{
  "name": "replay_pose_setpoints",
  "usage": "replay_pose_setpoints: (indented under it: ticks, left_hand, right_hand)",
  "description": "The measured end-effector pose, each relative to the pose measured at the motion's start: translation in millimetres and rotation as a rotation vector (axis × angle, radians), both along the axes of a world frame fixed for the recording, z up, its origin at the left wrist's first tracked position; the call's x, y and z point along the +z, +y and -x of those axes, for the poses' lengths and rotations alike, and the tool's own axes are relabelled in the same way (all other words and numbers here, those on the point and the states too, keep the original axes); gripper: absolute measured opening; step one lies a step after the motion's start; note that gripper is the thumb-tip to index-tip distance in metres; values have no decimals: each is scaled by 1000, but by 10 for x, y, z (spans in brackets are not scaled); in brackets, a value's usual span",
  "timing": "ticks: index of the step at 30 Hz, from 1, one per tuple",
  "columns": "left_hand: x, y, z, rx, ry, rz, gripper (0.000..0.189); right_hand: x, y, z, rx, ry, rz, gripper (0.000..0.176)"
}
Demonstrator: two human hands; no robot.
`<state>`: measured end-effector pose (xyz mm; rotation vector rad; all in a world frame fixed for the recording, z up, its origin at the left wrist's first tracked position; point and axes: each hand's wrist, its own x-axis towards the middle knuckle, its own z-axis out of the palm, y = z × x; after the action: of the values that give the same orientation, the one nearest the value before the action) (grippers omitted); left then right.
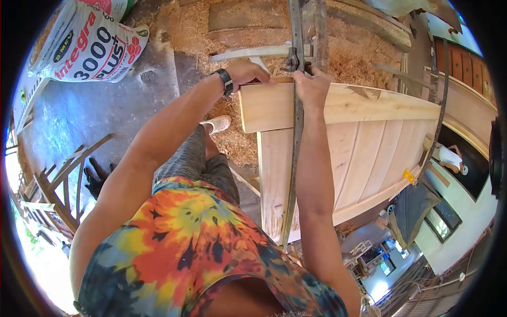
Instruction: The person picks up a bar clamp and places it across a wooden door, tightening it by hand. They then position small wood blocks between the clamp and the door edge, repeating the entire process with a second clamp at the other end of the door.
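A pale wooden panel, built of several boards with a wider rail along its top, stands in front of me. Across it runs a long dark metal bar clamp, its screw head just over the panel's top edge. My right hand is closed around the clamp by that head. My left hand, with a dark watch on its wrist, grips the panel's top edge near the left corner; some of its fingers are hidden behind the board. A second metal bar clamp crosses the panel's right end.
Wood shavings and loose boards cover the floor beyond the panel. A full white sack stands at upper left, wooden frames at lower left. On the right, another person is in the background near a dark cloth.
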<state>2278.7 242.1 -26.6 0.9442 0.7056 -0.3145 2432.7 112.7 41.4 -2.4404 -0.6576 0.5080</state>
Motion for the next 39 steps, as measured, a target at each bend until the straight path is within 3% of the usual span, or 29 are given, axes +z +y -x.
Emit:
replay_pose_setpoints:
  ticks: [5, 7, 10, 11, 13, 17, 22, 24, 26, 39]
  left_hand:
    - [-57, 27, -39, -43, -58, -73, 55]
    - [-13, 5, -105, -76, 13, -106, 61]
    - [4, 38, -146, -111, 2, 13, 67]
    - [52, 63, -154, -136, 11, -3, 68]
    - [50, 96, -222, -173, 17, -16, 68]
    - [-229, 13, -406, -183, 34, 75, 67]
    - [34, 48, -505, -198, 155, 120, 54]
    - [-42, 45, -490, -144, 102, 305, 56]
    - [-126, 21, -507, -166, 112, 225, 52]
    - [-241, 25, -436, -216, 28, 352, 56]
  right_hand:
    - [-7, 1, 20, 28, 2, 41, 35]
    - [68, -52, 77, 253, -437, -107, 40]
    - [173, -261, 182, 218, -500, -68, 41]
    - [222, -341, 246, 212, -501, -61, 41]
    - [322, -496, 404, 141, -173, 67, 39]
    - [276, -822, 583, 140, -189, 63, 32]
    - [176, -953, 632, 124, -197, -6, 27]
    - [152, -995, 645, 143, -257, -55, 26]
    - [172, -980, 633, 151, -263, -105, 27]
    - [117, -1125, 527, 108, -270, -180, 28]
